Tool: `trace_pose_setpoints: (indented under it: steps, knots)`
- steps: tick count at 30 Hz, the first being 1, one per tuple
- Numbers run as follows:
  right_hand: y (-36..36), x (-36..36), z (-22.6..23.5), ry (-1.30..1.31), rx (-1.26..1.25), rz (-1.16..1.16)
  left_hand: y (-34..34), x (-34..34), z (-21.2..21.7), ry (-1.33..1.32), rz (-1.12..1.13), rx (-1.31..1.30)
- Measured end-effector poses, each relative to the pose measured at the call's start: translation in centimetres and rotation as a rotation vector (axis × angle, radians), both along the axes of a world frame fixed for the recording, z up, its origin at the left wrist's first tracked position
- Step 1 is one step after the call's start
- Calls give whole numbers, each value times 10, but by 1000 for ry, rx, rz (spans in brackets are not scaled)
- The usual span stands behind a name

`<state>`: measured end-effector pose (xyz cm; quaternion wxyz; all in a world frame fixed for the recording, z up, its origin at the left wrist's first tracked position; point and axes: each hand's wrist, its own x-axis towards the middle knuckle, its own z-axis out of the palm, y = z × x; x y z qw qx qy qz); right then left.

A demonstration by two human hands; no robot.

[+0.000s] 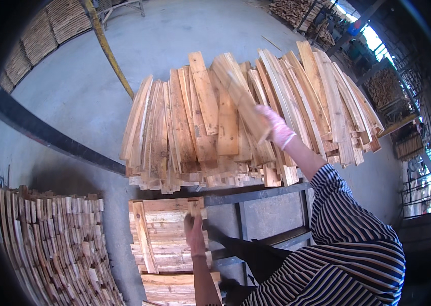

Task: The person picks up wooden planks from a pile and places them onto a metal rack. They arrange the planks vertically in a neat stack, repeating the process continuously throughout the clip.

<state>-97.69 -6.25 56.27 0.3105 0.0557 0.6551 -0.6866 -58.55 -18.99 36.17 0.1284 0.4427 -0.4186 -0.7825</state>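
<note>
My right hand (275,126), in a pink-and-white glove, reaches to the big heap of boards and grips the near end of a wooden board (238,92). That board is slightly blurred and lies slanted over its neighbours. Lower down, my gloved left hand (195,235) is closed round a narrow wooden slat (193,207) over a low stack of boards (167,217). Most of this slat is hidden under the hand. Across the same stack, to the left, lies another slat (145,237), roughly parallel to it.
Loose boards (180,117) cover the heap ahead, ends jutting toward me. A dark metal frame (241,214) runs beside the low stack. Piled wood blocks (57,229) stand at the left. A black beam (62,140) and a yellow post (108,48) rise at the far left.
</note>
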Motion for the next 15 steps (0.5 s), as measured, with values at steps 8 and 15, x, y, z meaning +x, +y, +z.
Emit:
trace_pose_setpoints:
  steps: [8, 15]
  knots:
    - [23, -17, -10, -123, -446, 189, 9, -255, 93, 28, -374, -630]
    - [6, 12, -38, 367, -31, 157, -64, -281, 75, 352, -430, -163]
